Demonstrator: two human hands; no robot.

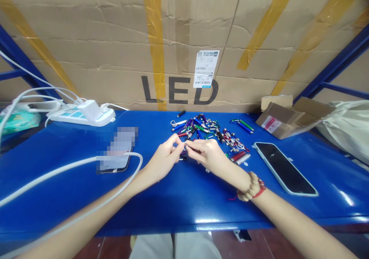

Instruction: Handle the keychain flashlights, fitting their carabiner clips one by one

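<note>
My left hand (167, 153) and my right hand (208, 155) meet fingertip to fingertip over the middle of the blue table (184, 209). Both are closed in a pinch on something small, mostly hidden by the fingers, that I cannot make out. A dark piece (182, 158) shows just below the fingertips. Right behind the hands lies a loose pile of small metal tubes like keychain flashlights (201, 129), in blue, green, red, purple and black, with carabiner clips and rings among them. A red tube (238, 156) and a silver tube (242, 159) lie beside my right hand.
A phone in a pale case (285, 168) lies at right, before an open cardboard box (284, 116). A second phone (118, 151) lies at left, with a white cable (57, 178) looping over it and my left forearm. A power strip (83, 114) sits behind; a large carton (115, 59) stands at the back.
</note>
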